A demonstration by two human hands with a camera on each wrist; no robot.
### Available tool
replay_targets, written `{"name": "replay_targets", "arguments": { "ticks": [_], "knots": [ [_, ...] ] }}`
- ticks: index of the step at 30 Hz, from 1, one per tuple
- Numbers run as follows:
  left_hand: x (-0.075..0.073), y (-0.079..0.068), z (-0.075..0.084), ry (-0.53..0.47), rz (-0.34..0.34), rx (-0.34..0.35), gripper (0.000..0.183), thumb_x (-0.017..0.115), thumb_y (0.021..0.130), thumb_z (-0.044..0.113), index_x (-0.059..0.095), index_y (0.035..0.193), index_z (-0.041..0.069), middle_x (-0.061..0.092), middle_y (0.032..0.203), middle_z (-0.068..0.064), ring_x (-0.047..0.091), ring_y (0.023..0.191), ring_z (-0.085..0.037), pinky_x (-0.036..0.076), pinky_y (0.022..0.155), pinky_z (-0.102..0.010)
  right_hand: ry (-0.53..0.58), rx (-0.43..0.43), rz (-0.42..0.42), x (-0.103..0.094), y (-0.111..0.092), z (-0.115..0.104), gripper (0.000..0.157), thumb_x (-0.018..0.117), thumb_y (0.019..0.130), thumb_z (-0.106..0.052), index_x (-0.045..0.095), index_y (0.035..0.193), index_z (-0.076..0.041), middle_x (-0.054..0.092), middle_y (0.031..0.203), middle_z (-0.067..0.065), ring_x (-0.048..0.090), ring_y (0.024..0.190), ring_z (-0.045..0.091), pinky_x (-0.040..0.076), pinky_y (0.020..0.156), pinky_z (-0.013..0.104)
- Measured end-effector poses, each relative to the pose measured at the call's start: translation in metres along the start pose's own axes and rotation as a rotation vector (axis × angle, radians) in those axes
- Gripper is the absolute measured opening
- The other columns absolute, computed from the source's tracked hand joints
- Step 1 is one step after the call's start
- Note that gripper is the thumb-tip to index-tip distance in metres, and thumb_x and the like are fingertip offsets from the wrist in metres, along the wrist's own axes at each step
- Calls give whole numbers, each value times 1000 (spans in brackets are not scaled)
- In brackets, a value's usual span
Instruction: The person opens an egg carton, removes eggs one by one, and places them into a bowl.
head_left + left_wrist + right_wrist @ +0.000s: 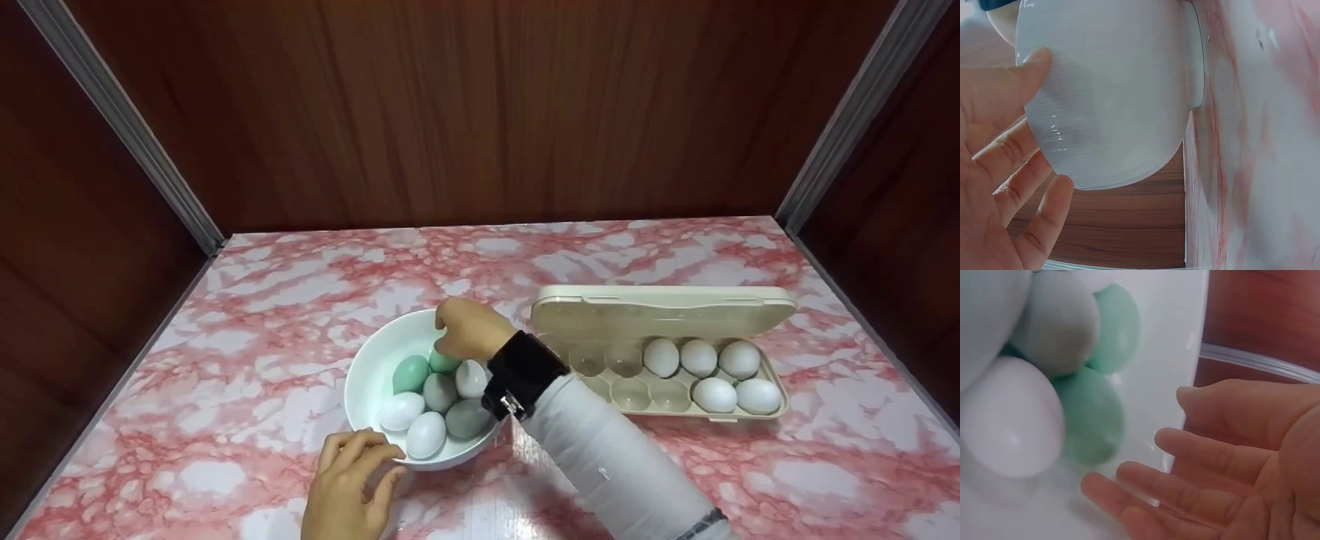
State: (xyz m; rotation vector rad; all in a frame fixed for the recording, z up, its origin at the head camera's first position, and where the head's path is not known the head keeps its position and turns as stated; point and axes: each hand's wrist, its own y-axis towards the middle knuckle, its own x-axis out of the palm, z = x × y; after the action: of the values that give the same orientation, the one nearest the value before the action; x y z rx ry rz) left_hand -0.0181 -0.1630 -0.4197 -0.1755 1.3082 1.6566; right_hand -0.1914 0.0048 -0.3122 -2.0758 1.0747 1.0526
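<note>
With the left hand (349, 480) pinching the white bowl (375, 360)'s near rim, the right hand (474, 330), loose-fingered and empty, hung at its far side beside a green egg (1095, 419), which called for a gentle, cushioned grasp.

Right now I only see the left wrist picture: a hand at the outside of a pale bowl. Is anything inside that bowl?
Observer: Yes. From the head view, the bowl holds eggs coloured white, grey and green.

Visitor: Oh, lovely! And where's the other hand? Has it picked one up?

Observer: No. The right hand is over the bowl's far side, and the right wrist view shows its fingers holding nothing.

Visitor: Anything else nearby?

Observer: An egg carton stands open to the right of the bowl, with five eggs showing in it.
</note>
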Motion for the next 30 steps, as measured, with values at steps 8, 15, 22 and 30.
{"name": "replay_targets", "arguments": {
  "ticks": [8,15,22,30],
  "knots": [
    [1,-3,-4,35,24,43,26,87,65,8,73,85,17,68,97,3,50,94,-13,46,76,-20,11,-13,53,-14,-19,10,35,65,92,-17,66,122,-1,68,121,16,62,113,28,52,99,43],
    [1,-1,-2,24,26,23,27,88,65,6,74,85,17,68,98,3,50,94,-12,48,74,-21,100,-27,145,-27,-50,26,34,66,93,-21,67,124,-5,68,119,17,63,109,28,55,92,43],
    [0,2,1,0,20,10,28,87,66,3,74,87,15,68,98,1,49,96,-13,45,70,-11,247,-78,280,-34,-85,55,29,65,92,-10,65,120,1,70,110,21,69,97,31,58,89,44],
    [-2,1,3,24,-9,-11,26,86,68,4,74,87,16,68,99,1,49,96,-13,52,69,-22,356,-16,355,-41,-125,91,35,64,94,-11,62,126,4,69,113,24,71,92,31,60,80,35]
  ]
}}
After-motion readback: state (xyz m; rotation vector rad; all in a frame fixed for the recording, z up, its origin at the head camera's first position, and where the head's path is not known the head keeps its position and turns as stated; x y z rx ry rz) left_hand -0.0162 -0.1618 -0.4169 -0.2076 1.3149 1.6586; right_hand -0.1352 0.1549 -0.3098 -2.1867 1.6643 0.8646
